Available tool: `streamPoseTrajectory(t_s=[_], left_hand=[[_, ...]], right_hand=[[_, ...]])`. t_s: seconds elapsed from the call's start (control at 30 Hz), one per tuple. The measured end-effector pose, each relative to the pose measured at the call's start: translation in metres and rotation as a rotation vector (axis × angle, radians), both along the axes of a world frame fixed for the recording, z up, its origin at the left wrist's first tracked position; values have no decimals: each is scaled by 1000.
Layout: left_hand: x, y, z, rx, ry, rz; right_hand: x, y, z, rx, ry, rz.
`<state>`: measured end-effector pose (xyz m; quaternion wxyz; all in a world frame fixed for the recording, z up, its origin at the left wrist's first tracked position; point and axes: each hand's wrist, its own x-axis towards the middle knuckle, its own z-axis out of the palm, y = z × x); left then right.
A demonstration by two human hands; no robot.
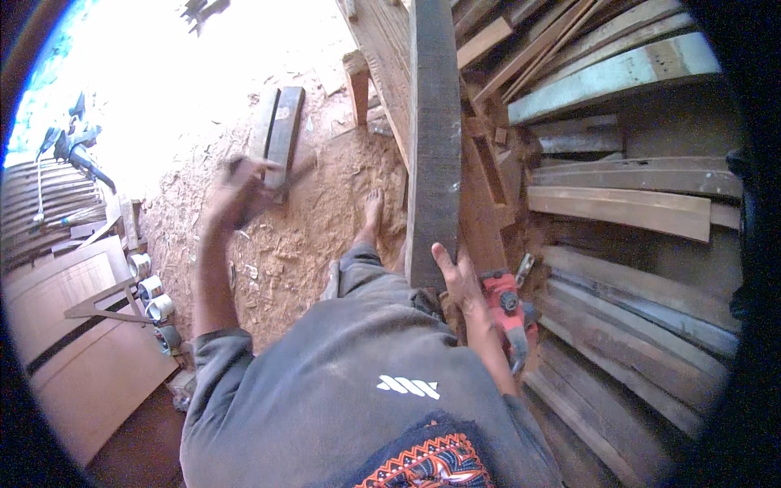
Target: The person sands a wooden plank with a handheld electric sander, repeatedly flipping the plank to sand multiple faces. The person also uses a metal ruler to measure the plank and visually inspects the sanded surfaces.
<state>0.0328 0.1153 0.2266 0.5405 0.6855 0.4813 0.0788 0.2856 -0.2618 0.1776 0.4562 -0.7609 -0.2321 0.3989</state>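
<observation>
A long dark wooden plank (435, 146) runs away from my body, its near end close to my waist. My right hand (462, 281) is at that near end, with the thumb over the top face and the fingers along the right side, gripping it. Just right of this hand lies a red electric planer (506, 302) with a black knob. My left hand (250, 189) is raised out to the left over the sandy floor, smeared by motion, so its fingers are unclear. Beyond it, two dark boards (284, 130) lie side by side on the ground.
Stacked planks and beams (618, 211) fill the right side. A wooden bench (382, 49) stands beside the long plank at the far side. Flat panels (73, 301) and several round rolls (159, 307) are at the left. My bare foot (373, 210) rests on the sawdust-covered floor (187, 236).
</observation>
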Motion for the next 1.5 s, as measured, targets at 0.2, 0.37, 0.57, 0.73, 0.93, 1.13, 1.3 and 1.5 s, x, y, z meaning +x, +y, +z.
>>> streamPoseTrajectory(t_s=[0.2, 0.37, 0.57, 0.73, 0.93, 1.13, 1.3, 1.5], left_hand=[[78, -178, -68, -451, 34, -300], [94, -212, -96, -620, -132, -284], [49, -254, -102, -640, -238, -135], [37, -298, -98, -620, -165, -71], [91, -250, -59, -557, -209, -18], [110, -179, 51, -173, -469, -22], [139, -151, 134, 33, -425, 29], [151, -145, 156, -2, -467, 95]], right_hand=[[2, -2, 10, -71, 195, 130], [-19, -5, 0, -7, 61, 161], [-50, -35, -14, 122, 310, 263], [-48, -65, 5, 12, 238, 290], [5, -12, 51, 81, 157, 322], [31, 32, 123, 581, 21, 207], [47, 85, 166, 622, -31, 169], [50, 102, 180, 689, -128, 111]])
